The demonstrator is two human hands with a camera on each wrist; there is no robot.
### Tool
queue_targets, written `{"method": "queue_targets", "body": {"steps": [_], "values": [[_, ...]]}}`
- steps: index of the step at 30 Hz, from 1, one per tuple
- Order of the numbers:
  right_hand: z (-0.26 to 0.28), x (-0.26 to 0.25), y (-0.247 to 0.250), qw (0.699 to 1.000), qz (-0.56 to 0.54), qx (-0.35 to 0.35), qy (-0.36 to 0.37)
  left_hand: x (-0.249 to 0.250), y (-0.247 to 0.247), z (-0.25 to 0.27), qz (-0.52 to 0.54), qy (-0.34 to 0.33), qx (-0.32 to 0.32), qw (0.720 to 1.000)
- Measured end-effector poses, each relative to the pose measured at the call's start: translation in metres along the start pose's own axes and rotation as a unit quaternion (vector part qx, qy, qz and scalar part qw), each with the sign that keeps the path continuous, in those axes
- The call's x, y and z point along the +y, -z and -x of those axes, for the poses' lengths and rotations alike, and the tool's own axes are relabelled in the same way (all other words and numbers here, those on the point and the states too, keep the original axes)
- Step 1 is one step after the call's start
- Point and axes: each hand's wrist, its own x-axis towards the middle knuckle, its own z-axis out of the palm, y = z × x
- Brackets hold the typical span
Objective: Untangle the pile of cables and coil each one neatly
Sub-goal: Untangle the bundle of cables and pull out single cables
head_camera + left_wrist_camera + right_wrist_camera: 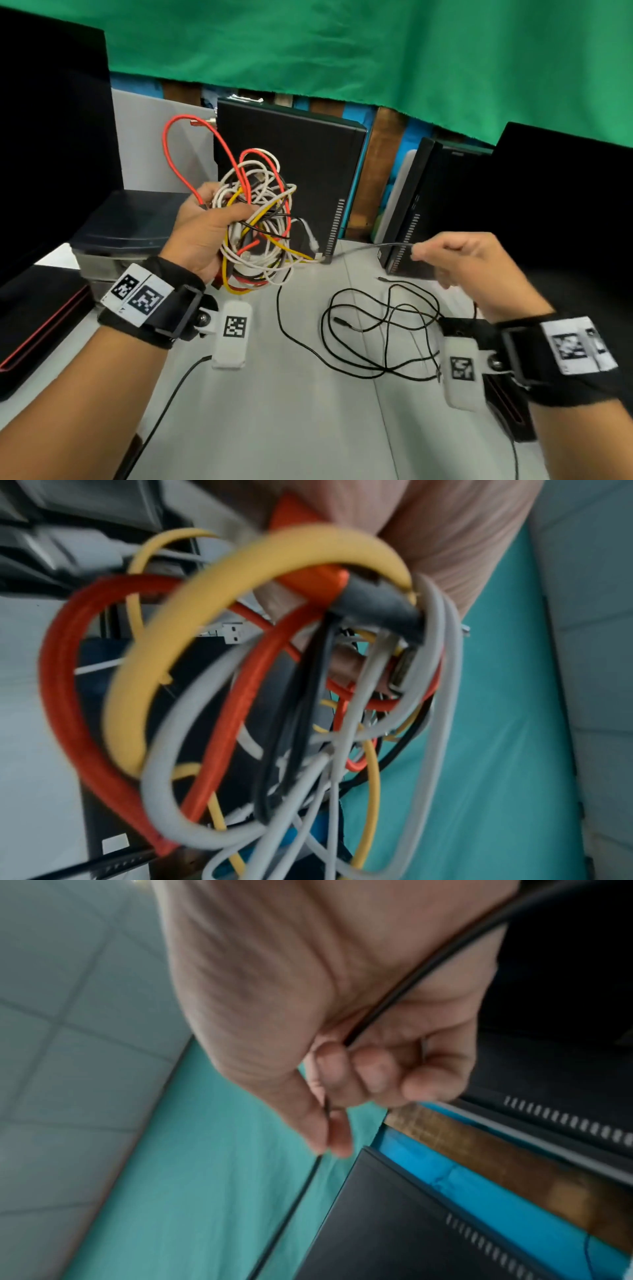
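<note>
Red, yellow, white and black strands make up the cable bundle (pixel 257 219), which the left hand (pixel 202 233) grips in a closed fist, lifted above the grey table (pixel 291 411). One thin black cable (pixel 359 251) runs taut from the bundle's right side to the right hand (pixel 472 263), which pinches it between thumb and forefinger, the other fingers curled; the right wrist view confirms the pinch and shows the cable passing on across the palm.

Risk, as judged: the pull is sideways against a fist closed around the whole bundle. If the black cable is looped round other strands inside, more tension would likely cinch a knot rather than free it, and could strain a connector. A red loop (pixel 181 154) stands high to the upper left of the bundle, close to the upright black computer case (pixel 291 164) behind; it may snag there. Loose black cable (pixel 383 329) lies in slack loops on the table, to the lower right of the bundle, and could be dragged or re-tangled.

Condition of the bundle: dense and uncoiled, strands crossing with no order. The left wrist view shows thick red (pixel 65 685), yellow (pixel 137 685) and white (pixel 164 791) loops overlapping, with a USB plug (pixel 232 631) among them. No cable appears coiled yet; the task is judged to be at an early stage.
</note>
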Motion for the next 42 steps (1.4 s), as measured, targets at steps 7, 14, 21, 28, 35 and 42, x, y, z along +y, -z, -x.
{"method": "queue_targets", "body": {"steps": [7,14,21,28,35,42], "values": [[-0.004,0.021,0.007,0.954,0.278,0.104,-0.037,-0.002,-0.005,0.005,0.035,0.029,-0.039,0.998],[0.005,-0.012,-0.071,0.991,0.046,-0.026,0.121,-0.019,-0.031,0.024,0.051,0.074,-0.111,0.99],[0.001,-0.017,-0.074,0.989,0.02,-0.013,0.149,-0.026,-0.031,0.027,-0.013,0.085,-0.115,0.99],[-0.001,-0.01,-0.073,0.987,-0.026,0.085,0.135,-0.024,-0.032,0.029,-0.022,0.106,-0.168,0.98],[-0.005,-0.004,-0.068,0.989,-0.084,0.1,0.073,-0.021,-0.034,0.034,0.006,0.108,-0.212,0.971],[0.007,0.002,-0.063,0.988,-0.15,0.017,0.019,-0.02,-0.036,0.038,0.021,0.11,-0.22,0.969]]}}
